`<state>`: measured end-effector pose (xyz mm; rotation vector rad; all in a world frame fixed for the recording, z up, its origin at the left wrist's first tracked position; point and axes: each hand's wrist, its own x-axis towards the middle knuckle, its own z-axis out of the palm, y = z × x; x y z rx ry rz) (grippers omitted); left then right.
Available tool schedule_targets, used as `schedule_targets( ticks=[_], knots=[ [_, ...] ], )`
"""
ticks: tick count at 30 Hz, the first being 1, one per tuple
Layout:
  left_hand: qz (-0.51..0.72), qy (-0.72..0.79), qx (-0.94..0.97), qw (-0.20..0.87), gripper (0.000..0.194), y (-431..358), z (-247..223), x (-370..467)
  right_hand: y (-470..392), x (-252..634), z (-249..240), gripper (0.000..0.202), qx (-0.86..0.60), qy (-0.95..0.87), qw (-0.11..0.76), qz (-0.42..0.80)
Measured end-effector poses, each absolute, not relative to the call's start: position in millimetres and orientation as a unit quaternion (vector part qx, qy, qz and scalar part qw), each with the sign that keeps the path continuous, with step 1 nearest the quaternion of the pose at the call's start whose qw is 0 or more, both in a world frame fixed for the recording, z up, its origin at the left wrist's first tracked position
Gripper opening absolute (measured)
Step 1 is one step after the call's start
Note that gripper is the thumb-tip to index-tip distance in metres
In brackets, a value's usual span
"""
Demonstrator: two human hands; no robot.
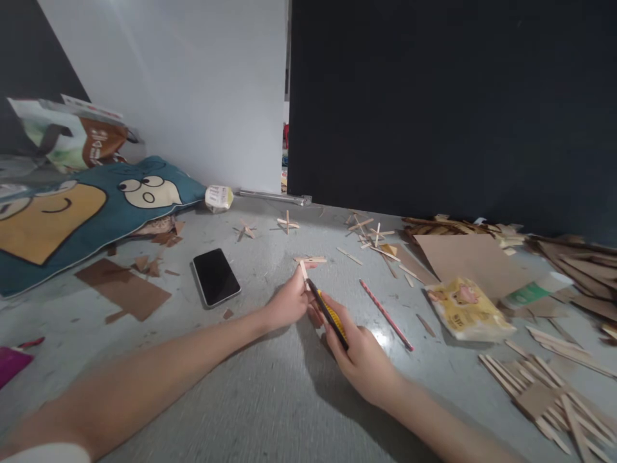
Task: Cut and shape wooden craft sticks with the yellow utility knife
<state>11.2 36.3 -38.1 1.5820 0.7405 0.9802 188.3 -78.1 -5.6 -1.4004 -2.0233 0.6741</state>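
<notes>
Near the middle of the table, my left hand [290,299] is closed around a short pale wooden stick [303,270] that points up and away from me. My right hand [354,341] grips a yellow and black utility knife [330,316]. The knife's tip end meets the stick close to my left fingers; whether the blade is in the wood is too small to tell. Just beyond my left hand lies another small wooden piece [315,260]. To the right of my right hand is a red patterned pencil [385,314].
A black phone [216,278] and brown cardboard [123,289] lie left, before a blue cushion [159,193]. Small crossed-stick pieces [288,223] stand at the back. Rightward are a yellow tissue pack [467,308], a cardboard sheet [463,260] and many loose sticks [573,411].
</notes>
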Motion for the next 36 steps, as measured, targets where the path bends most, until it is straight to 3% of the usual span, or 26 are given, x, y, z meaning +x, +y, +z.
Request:
schedule_targets(
  ticks=[6,13,20,24,27,36],
  knots=[
    [0.336,0.317,0.643,0.611,0.049,33.1,-37.4,13.2,-77.5,187.0,-3.1,0.055,-0.531,-0.756,0.292,0.249],
    [0.318,0.288,0.657,0.620,0.045,25.4,-23.2,14.0,-83.7,189.9,1.2,0.055,-0.535,-0.745,0.301,0.260],
    [0.321,0.333,0.658,0.594,0.044,24.0,-19.2,14.8,-82.4,184.2,-5.5,0.056,-0.548,-0.733,0.299,0.270],
    [0.338,0.378,0.689,0.518,0.031,20.6,-16.4,15.7,-80.3,186.3,-7.4,0.054,-0.536,-0.680,0.384,0.321],
    [0.340,0.404,0.711,0.465,0.031,17.8,-15.8,15.9,-79.9,188.2,-9.3,0.056,-0.535,-0.634,0.434,0.351],
    [0.355,0.418,0.695,0.464,0.033,20.2,-12.3,16.1,-82.4,187.4,-12.4,0.060,-0.534,-0.622,0.428,0.379]
  ],
)
